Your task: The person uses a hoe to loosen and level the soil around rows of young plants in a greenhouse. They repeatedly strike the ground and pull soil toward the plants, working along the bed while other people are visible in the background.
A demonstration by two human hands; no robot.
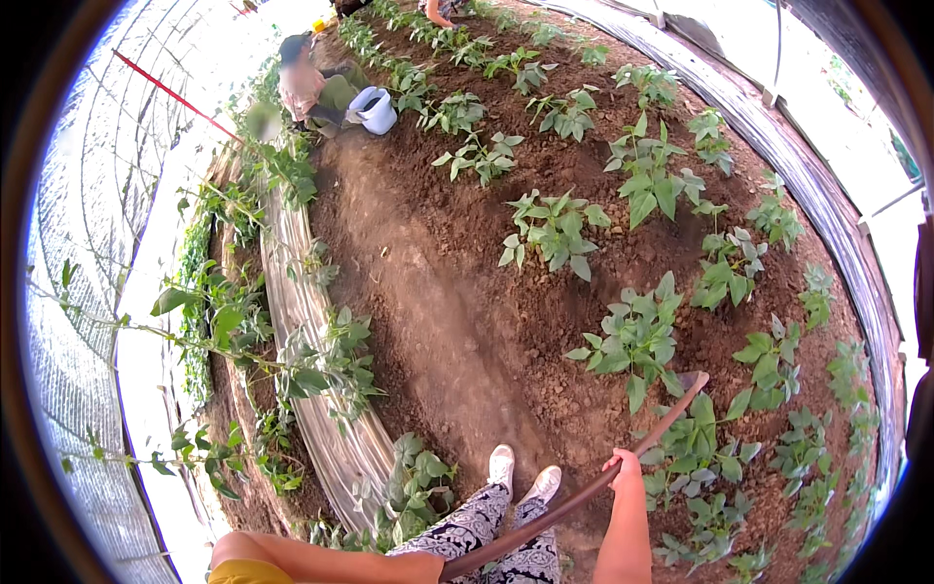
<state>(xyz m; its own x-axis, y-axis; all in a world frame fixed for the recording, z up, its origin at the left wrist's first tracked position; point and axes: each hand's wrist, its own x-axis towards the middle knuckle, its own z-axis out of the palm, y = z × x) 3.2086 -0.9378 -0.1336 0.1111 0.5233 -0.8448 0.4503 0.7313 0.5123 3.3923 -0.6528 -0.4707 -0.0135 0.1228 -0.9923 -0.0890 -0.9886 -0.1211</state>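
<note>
My right hand (624, 467) is closed around the long wooden handle of a hoe (554, 515). The handle slants from the bottom edge up to the right, and its end with part of a metal blade (691, 379) is among the leaves of green bean-like plants (638, 339). My left forearm (343, 561) comes in at the bottom left and meets the lower part of the handle; its fingers cannot be made out. Brown loose soil (467, 241) lies around the plants. My white shoes (502, 466) stand on the bare path below the handle.
Plastic mulch (328, 431) and climbing vines (233, 321) border the path at left. Farther up, a person (314, 91) crouches by a white bucket (377, 113); another person's arm (435, 13) reaches among the plants. A plastic sheet (810, 175) edges the bed at right, beside further plant rows.
</note>
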